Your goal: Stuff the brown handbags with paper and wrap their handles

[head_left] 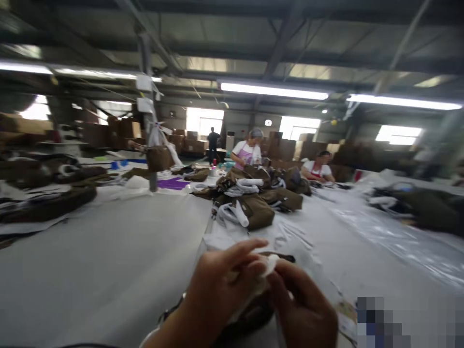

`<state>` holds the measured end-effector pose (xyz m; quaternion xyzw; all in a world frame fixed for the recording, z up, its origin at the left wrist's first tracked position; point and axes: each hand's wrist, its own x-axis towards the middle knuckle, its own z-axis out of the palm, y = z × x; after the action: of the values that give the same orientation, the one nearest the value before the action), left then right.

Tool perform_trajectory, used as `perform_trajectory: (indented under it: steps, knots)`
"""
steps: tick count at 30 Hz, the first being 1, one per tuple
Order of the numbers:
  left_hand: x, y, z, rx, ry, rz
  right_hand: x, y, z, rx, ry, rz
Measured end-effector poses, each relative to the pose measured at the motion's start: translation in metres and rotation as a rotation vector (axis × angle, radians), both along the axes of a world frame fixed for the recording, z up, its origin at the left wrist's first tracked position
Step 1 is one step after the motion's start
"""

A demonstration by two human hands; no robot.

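Both hands meet at the lower middle of the head view, over a dark bag [253, 316] that they partly cover. My left hand [228, 278] has its thumb and a finger closed on a small piece of crumpled white material [270, 266], with another finger raised. From the right, my right hand [302, 299] pinches the same white piece. Blur hides the finer detail of the piece and of the bag below it.
Brown bags [255, 210] with white-wrapped straps are heaped ahead on the white-covered table [145, 246]. A post [152, 181] rises at left of centre. Dark bags lie at both sides. People work beyond the heap; cardboard boxes stand behind.
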<state>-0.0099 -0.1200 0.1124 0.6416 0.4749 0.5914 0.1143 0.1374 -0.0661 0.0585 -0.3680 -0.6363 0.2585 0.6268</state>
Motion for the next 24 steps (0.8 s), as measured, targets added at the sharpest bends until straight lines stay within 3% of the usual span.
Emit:
perform_trajectory:
  steps: [5,8,13,16,18,21,24]
  knots:
    - [-0.004,0.008,0.011,0.018,0.107,0.016,0.002,0.016,0.012,0.506,-0.040,0.034]
    - [-0.004,0.009,0.011,0.063,0.126,0.052,0.015,0.018,0.022,0.647,-0.180,0.117]
    - [-0.004,0.009,0.009,0.087,0.166,0.173,0.021,0.019,0.024,0.670,-0.329,0.180]
    - [0.000,0.009,0.012,0.125,0.079,0.391,0.012,0.022,0.010,0.661,-0.419,0.150]
    - [0.004,0.009,0.016,0.134,-0.013,0.465,0.007,0.023,-0.002,0.643,-0.440,0.133]
    - [0.001,0.010,0.017,0.119,-0.120,0.334,0.007,0.023,-0.019,0.616,-0.390,0.117]
    - [-0.011,0.013,0.008,0.055,-0.158,0.209,0.016,0.020,-0.036,0.536,-0.278,0.151]
